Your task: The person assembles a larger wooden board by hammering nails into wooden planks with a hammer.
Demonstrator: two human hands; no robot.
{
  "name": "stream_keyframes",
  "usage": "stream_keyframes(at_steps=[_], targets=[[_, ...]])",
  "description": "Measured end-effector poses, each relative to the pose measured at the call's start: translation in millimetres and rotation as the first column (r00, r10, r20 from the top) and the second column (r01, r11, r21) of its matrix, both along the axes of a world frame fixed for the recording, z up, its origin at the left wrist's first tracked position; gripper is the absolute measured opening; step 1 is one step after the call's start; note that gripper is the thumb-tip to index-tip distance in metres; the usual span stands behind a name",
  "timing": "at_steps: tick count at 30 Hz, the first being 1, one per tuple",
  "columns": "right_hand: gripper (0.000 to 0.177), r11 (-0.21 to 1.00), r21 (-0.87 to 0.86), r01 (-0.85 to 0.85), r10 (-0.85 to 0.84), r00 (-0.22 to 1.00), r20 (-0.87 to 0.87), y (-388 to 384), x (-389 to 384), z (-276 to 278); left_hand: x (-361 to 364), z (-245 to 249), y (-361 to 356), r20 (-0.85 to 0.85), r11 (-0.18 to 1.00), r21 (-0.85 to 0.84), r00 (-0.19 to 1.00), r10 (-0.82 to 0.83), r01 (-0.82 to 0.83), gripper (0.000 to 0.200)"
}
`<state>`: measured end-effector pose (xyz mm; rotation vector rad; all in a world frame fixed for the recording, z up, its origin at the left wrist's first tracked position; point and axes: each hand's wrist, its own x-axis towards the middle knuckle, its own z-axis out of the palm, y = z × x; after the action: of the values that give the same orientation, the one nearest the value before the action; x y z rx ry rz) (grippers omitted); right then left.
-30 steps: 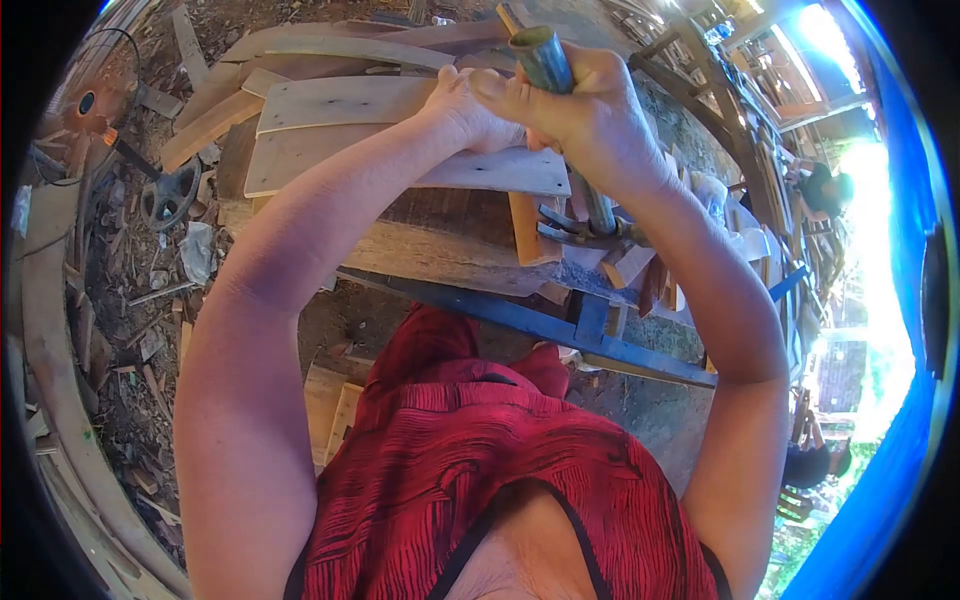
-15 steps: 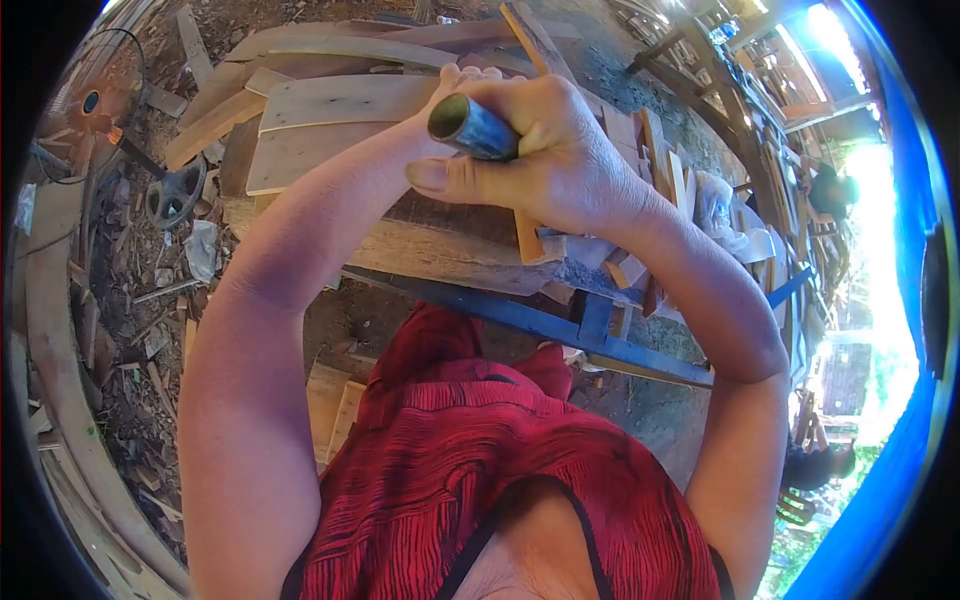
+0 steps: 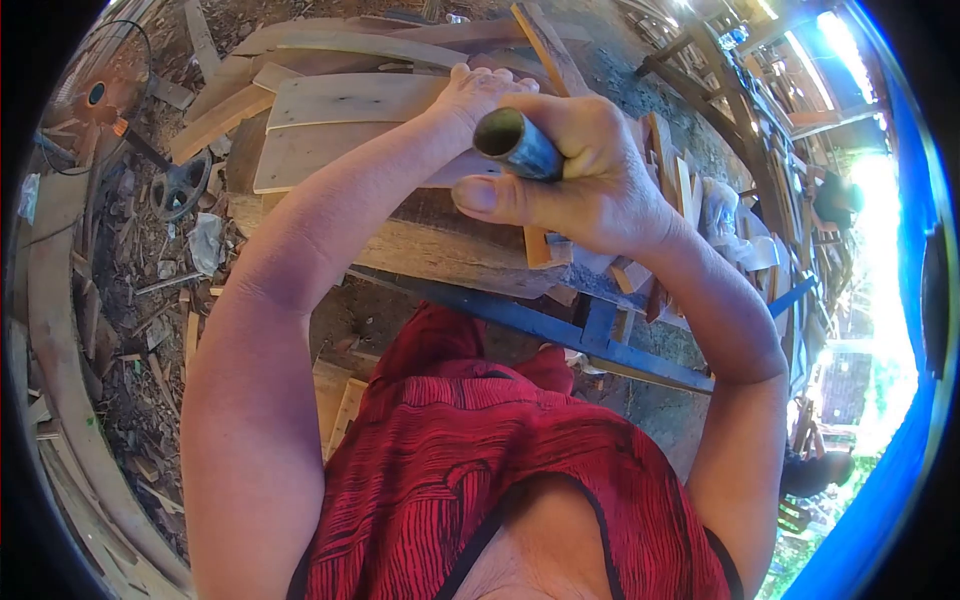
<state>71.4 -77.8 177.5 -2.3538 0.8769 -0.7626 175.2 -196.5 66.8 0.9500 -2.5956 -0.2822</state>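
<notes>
My right hand [image 3: 590,180] is closed around a dark metal pipe handle [image 3: 515,142], whose open round end points up towards the camera. The rest of the handle and whatever is on its far end are hidden behind the hand. My left hand [image 3: 478,88] rests just behind it on pale wooden planks [image 3: 340,100] stacked on the bench. Its fingers are covered by my right hand and the pipe. Both arms reach up and forward over a red patterned shirt [image 3: 480,450].
A blue steel frame [image 3: 545,328] runs under the thick bench board [image 3: 440,255]. Offcuts and an orange slat [image 3: 540,245] lie by my right hand. An orange fan [image 3: 95,95] and an iron wheel [image 3: 180,185] stand left. Another person [image 3: 835,195] is at far right.
The pipe handle was upright with a hammer-like head low over the bench a second ago. It has swung back, tilting its open end towards the camera, then shifted slightly right.
</notes>
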Motion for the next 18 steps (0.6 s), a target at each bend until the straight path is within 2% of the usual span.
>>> stream_keyframes(at_steps=[2, 5, 6, 7, 9, 12, 14, 16, 17, 18], targets=[[0.030, 0.998, 0.064, 0.024, -0.029, 0.996, 0.081, 4, 0, 1, -3, 0, -5, 0.060, 0.999, 0.027, 0.998, 0.024, -0.026, 0.060], [0.025, 0.993, 0.113, -0.026, 0.020, 0.998, 0.056, 21, -24, 17, -15, 4, -2, 0.173, 0.991, 0.056, 0.979, 0.108, -0.119, 0.072], [0.024, 1.000, 0.023, 0.009, -0.013, 0.983, 0.182, 23, -44, 5, -18, 7, -1, 0.222, 0.981, 0.058, 0.961, 0.167, -0.184, 0.079], [0.023, 0.997, -0.057, 0.060, -0.040, 0.949, 0.312, 26, -58, -5, -17, 17, 4, 0.235, 0.975, 0.129, 0.961, 0.145, -0.178, 0.091], [0.020, 0.981, 0.172, 0.089, -0.182, 0.735, 0.653, 28, -73, -5, -20, 10, 8, 0.219, 0.976, 0.090, 0.960, 0.172, -0.196, 0.091], [0.019, 0.997, 0.058, 0.050, -0.075, 0.773, 0.630, 30, -85, -6, -23, 10, 4, 0.217, 0.976, 0.042, 0.955, 0.199, -0.213, 0.089], [0.021, 0.995, 0.081, 0.050, -0.090, 0.783, 0.615, 34, -78, -2, -25, 10, 6, 0.229, 0.976, 0.046, 0.954, 0.195, -0.211, 0.087], [0.023, 0.983, 0.136, 0.124, -0.174, 0.868, 0.464, 31, -67, 5, -23, 13, 7, 0.230, 0.977, 0.041, 0.953, 0.195, -0.210, 0.074], [0.027, 0.964, 0.220, 0.149, -0.238, 0.853, 0.464, 29, -60, 9, -22, 14, 7, 0.230, 0.978, 0.035, 0.954, 0.194, -0.207, 0.074], [0.027, 0.965, 0.214, 0.152, -0.238, 0.853, 0.464, 26, -53, 12, -21, 16, 7, 0.262, 0.977, 0.030, 0.945, 0.198, -0.213, 0.078]])
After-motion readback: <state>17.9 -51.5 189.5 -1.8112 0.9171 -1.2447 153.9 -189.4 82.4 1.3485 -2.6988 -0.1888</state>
